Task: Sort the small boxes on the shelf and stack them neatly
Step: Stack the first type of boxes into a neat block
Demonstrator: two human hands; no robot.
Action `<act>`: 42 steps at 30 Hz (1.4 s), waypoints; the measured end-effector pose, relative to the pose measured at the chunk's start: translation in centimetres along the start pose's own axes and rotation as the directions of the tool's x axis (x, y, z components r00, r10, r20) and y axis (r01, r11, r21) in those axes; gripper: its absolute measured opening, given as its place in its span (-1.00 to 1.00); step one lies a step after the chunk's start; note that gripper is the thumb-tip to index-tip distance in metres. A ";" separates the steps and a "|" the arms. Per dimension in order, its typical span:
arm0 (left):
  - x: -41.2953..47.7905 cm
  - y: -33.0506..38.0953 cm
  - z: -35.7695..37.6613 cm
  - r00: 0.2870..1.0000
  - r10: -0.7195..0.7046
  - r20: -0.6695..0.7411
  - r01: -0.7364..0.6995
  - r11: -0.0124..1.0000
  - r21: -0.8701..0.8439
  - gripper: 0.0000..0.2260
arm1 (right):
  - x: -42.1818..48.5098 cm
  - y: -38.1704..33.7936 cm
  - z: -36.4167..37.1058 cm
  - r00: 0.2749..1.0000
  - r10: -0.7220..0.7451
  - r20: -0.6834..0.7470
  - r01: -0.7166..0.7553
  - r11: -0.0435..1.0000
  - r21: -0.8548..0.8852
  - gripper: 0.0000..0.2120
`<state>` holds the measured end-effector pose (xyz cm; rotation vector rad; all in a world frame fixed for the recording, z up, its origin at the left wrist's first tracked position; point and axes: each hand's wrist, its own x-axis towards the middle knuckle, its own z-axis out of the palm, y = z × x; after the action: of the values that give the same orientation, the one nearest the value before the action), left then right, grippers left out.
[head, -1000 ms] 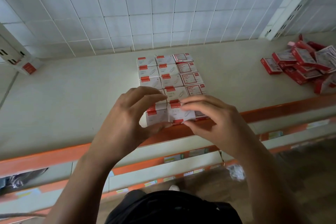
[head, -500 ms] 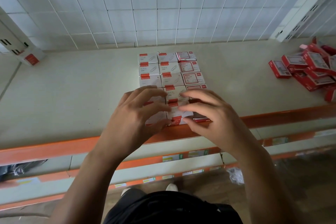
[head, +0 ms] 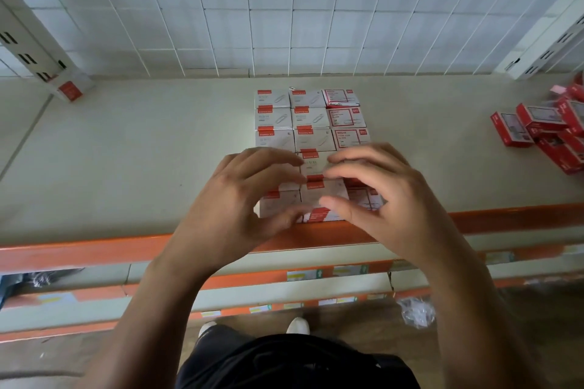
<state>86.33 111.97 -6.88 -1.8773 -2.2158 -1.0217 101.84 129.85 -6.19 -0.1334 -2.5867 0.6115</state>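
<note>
Bracketing the front box (head: 325, 196), left hand (head: 240, 202) and right hand (head: 392, 199), fingers (head: 278, 157) slack, ungripping.

Single head-worn wide-angle view: from above shelf (head: 126, 167) front edge, facing forward-down toward grid back panel (head: 284, 9); left hand (head: 234, 205), right hand (head: 392, 199) close, centre frame.

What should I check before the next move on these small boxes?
1. Back rows of white boxes square: ok.
2. Front middle box flush with neighbours: cannot tell, hands cover its edges.
3. Left hand and right hand clear of it: cannot tell.
4. Red boxes at right stacked: not ok, a loose heap.
5. Lone box far left joined to the grid: not ok.
</note>
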 end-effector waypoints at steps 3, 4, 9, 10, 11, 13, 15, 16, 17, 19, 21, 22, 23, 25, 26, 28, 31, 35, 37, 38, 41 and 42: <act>-0.7 -1.2 -1.2 0.994 -0.055 -0.090 0.059 0.998 0.038 -0.82 | 1.7 -1.5 1.0 0.999 -0.019 -0.045 0.019 1.000 0.000 -0.71; -1.1 -1.8 -1.7 0.992 -0.068 -0.109 0.075 0.995 0.062 -0.83 | 2.3 -2.1 1.5 0.999 -0.027 -0.040 0.027 1.000 -0.001 -0.72; -4.0 -5.5 -5.4 0.968 -0.154 -0.197 0.178 0.978 0.110 -0.83 | 6.5 -6.2 5.0 0.998 -0.056 0.009 0.056 0.997 0.053 -0.75; -4.8 -6.5 -6.4 0.962 -0.173 -0.210 0.200 0.973 0.115 -0.84 | 7.5 -7.2 6.0 0.998 -0.058 0.009 0.057 0.996 0.065 -0.76; -5.7 -7.5 -7.4 0.956 -0.194 -0.220 0.224 0.967 0.122 -0.84 | 8.5 -8.3 7.2 0.998 -0.059 0.006 0.058 0.995 0.080 -0.77; -7.5 -9.8 -9.7 0.940 -0.239 -0.242 0.276 0.951 0.135 -0.84 | 10.7 -10.5 9.9 0.998 -0.061 -0.003 0.061 0.992 0.112 -0.79; -9.1 -12.5 -12.0 0.923 -0.286 -0.257 0.330 0.932 0.147 -0.81 | 13.2 -12.6 12.9 0.998 -0.064 -0.020 0.066 0.989 0.136 -0.81; -9.9 -13.9 -13.0 0.915 -0.307 -0.260 0.354 0.921 0.159 -0.80 | 14.5 -13.6 14.3 0.997 -0.067 -0.031 0.070 0.988 0.140 -0.82; -10.7 -15.2 -14.0 0.908 -0.326 -0.263 0.377 0.910 0.174 -0.79 | 15.9 -14.5 15.8 0.997 -0.069 -0.042 0.075 0.987 0.140 -0.83; -11.9 -17.7 -15.9 0.894 -0.358 -0.271 0.414 0.891 0.188 -0.78 | 18.8 -16.1 18.5 0.996 -0.072 -0.060 0.080 0.988 0.133 -0.82; -12.6 -19.7 -17.5 0.891 -0.373 -0.260 0.427 0.883 0.194 -0.79 | 21.6 -17.2 21.0 0.995 -0.065 -0.071 0.073 0.990 0.120 -0.81; -12.8 -20.5 -18.1 0.892 -0.379 -0.245 0.429 0.881 0.199 -0.77 | 22.9 -17.6 22.2 0.996 -0.052 -0.073 0.060 0.992 0.112 -0.81; -13.0 -21.1 -18.6 0.897 -0.382 -0.224 0.426 0.881 0.204 -0.76 | 24.1 -17.8 23.3 0.997 -0.032 -0.070 0.039 0.994 0.101 -0.80; -13.2 -22.0 -19.3 0.905 -0.383 -0.183 0.418 0.882 0.220 -0.74 | 26.2 -17.7 25.3 0.999 0.007 -0.051 -0.003 0.997 0.079 -0.80; -13.3 -22.4 -19.5 0.909 -0.382 -0.168 0.412 0.883 0.224 -0.74 | 27.1 -17.6 26.2 0.999 0.024 -0.041 -0.021 0.998 0.066 -0.81; -13.4 -23.1 -20.0 0.914 -0.373 -0.158 0.401 0.889 0.222 -0.74 | 28.6 -17.3 27.6 0.998 0.052 -0.030 -0.051 0.998 0.044 -0.79; -13.7 -24.2 -20.5 0.917 -0.371 -0.143 0.394 0.899 0.192 -0.73 | 30.1 -17.3 29.2 0.995 0.100 0.007 -0.100 0.994 0.040 -0.72; -14.1 -25.0 -21.2 0.924 -0.358 -0.135 0.378 0.910 0.170 -0.74 | 31.3 -17.1 30.5 0.981 0.185 0.061 -0.187 0.981 0.042 -0.71; -14.3 -25.2 -21.5 0.922 -0.358 -0.148 0.380 0.911 0.161 -0.75 | 31.4 -17.1 30.8 0.974 0.222 0.050 -0.225 0.973 0.050 -0.73; -14.3 -25.3 -21.5 0.921 -0.358 -0.151 0.380 0.912 0.157 -0.76 | 31.3 -17.1 30.8 0.970 0.239 0.049 -0.241 0.969 0.060 -0.74; -14.3 -25.3 -21.5 0.925 -0.350 -0.146 0.369 0.919 0.140 -0.76 | 30.4 -17.3 30.1 0.963 0.265 0.052 -0.269 0.958 0.096 -0.73; -14.3 -25.3 -21.4 0.927 -0.346 -0.146 0.365 0.921 0.132 -0.76 | 29.8 -17.4 29.7 0.963 0.266 0.040 -0.269 0.958 0.101 -0.72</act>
<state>59.60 87.74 -7.70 -1.3396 -2.5368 -0.9377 61.80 108.33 -9.05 -0.4496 -2.5744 0.8505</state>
